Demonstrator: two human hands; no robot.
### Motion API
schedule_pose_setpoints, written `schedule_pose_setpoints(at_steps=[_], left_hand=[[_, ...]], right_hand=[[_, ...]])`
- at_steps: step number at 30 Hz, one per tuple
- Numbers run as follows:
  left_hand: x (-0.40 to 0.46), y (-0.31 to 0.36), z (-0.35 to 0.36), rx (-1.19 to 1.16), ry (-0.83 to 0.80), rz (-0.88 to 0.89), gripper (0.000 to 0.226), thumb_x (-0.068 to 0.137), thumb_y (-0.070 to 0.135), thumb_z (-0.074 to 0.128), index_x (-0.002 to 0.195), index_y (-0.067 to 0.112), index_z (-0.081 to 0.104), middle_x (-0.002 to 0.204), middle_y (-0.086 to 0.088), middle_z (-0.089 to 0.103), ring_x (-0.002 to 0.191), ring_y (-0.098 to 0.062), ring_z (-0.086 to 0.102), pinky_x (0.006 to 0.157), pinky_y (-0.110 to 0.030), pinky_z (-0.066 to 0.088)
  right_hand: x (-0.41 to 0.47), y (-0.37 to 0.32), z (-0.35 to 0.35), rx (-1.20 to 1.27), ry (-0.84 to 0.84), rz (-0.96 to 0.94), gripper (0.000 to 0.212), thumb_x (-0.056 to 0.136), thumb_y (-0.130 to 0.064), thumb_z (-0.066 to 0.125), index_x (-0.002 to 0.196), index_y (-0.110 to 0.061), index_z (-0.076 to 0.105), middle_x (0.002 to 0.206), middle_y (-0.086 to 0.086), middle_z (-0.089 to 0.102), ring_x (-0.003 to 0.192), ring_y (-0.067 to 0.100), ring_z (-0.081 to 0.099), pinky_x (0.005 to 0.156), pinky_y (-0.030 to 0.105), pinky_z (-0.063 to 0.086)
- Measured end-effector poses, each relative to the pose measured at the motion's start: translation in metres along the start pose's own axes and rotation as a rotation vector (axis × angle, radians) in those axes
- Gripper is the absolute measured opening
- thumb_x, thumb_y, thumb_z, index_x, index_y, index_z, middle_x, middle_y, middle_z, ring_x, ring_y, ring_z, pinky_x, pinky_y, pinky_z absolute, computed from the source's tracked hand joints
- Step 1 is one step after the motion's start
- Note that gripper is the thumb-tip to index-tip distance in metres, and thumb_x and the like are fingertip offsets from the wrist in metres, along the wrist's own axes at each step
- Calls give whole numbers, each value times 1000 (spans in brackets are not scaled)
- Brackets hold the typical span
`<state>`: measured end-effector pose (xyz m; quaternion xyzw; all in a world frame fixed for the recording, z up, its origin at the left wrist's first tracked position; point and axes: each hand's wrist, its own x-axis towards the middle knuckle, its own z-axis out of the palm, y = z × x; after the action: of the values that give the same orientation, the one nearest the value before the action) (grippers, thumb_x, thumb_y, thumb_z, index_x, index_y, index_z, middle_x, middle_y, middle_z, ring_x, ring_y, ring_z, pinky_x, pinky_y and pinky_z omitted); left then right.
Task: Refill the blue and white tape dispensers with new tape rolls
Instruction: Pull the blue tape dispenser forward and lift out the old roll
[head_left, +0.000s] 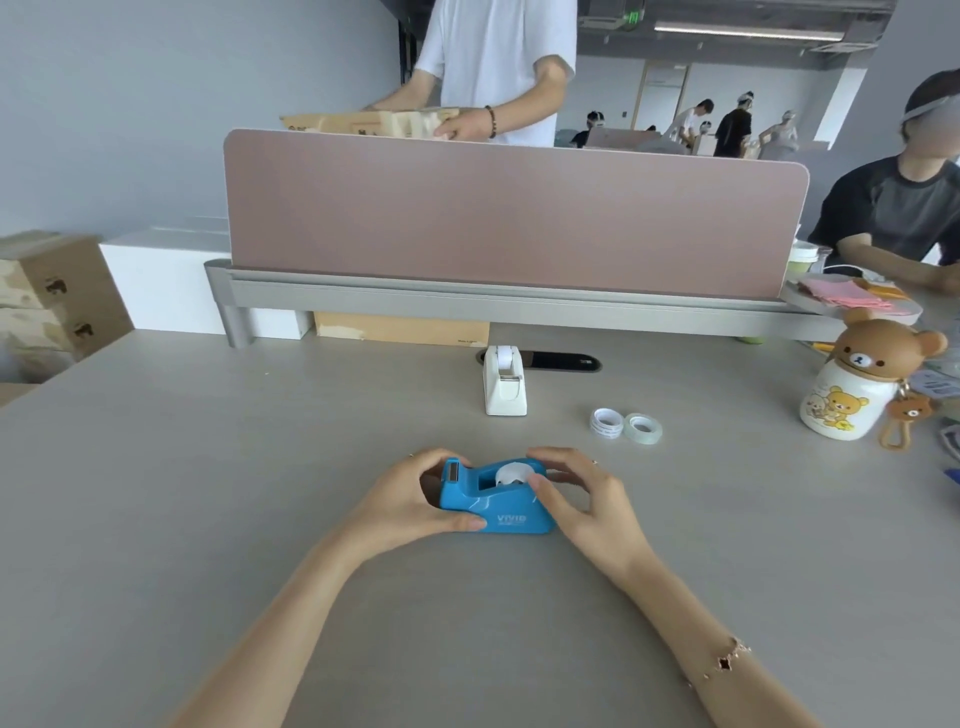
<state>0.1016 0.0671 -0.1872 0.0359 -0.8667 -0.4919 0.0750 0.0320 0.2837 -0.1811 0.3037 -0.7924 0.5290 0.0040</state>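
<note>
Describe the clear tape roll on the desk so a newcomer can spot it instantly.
Start at the pink divider panel and come down to the white tape dispenser standing in front of it. Just right and nearer lie two loose rolls side by side. The clear tape roll is the right one, glassy and greenish, while the left roll is opaque white with print.

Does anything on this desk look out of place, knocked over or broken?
Nothing stands out. The blue dispenser sits flat on the desk between the left hand and right hand. The white dispenser stands upright farther back, and two tape rolls lie flat side by side. Nothing looks spilled or damaged.
</note>
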Motion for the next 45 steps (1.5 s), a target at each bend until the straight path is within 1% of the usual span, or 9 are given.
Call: schedule_pose_setpoints(at_steps=[4,11,16,21,27,32,35,39,45], left_hand=[[0,2,-1,-1,8,19,52,59,28,90,105,33,65,102,18,67,96,5,60,75,-2,43],[-2,6,-2,1,-12,-1,52,63,27,88,109,29,63,105,13,67,96,7,59,74,-2,44],[-2,6,-2,3,-16,-9,52,63,30,87,109,32,63,104,14,67,97,6,60,74,-3,45],[-1,5,-2,20,-31,-25,53,62,33,86,110,32,62,106,13,66,98,5,60,75,-5,45],[-4,11,-7,-52,77,-29,51,65,54,71,114,46,60,119,25,61,115,11,51,96,-14,38],[1,42,0,-110,191,69,25,81,29,73,106,30,69,106,16,69,102,10,59,87,-3,40],[5,54,15,-50,171,104,20,81,28,73,100,32,70,98,17,72,95,5,64,86,-12,47],[7,56,21,-86,238,102,20,82,23,73,88,41,70,89,21,75,85,5,68,77,-12,50],[5,59,18,-136,237,91,13,80,21,74,90,28,73,89,21,74,87,7,67,73,-2,44]], right_hand=[[8,-9,-7,58,27,7,15,84,-13,68,87,-27,72,99,-12,70,89,2,64,79,8,46],[22,-23,-19,-136,-181,-11,6,82,-22,71,86,-25,74,92,-18,69,97,0,58,84,10,43],[24,-29,-20,-144,-181,10,10,85,-20,67,82,-29,69,91,-14,69,92,-1,60,84,8,44],[24,-33,-22,-117,-188,32,18,85,-22,66,76,-38,65,87,-23,67,90,-6,59,80,2,40],[27,-35,-25,-42,-142,52,7,85,-22,67,81,-27,70,84,-14,71,83,-4,62,75,2,42],[31,-34,-26,39,-92,117,2,84,-23,68,84,-24,70,83,-10,73,81,5,68,72,11,49],[30,-34,-25,86,-89,129,3,85,-23,68,85,-22,70,85,-9,75,84,7,70,79,22,54],[30,-37,-24,151,-95,127,4,84,-19,69,88,-17,70,86,-8,76,85,4,71,78,19,54],[29,-41,-22,174,-80,123,7,82,-11,70,89,-11,70,88,-4,76,84,4,71,74,13,53]])
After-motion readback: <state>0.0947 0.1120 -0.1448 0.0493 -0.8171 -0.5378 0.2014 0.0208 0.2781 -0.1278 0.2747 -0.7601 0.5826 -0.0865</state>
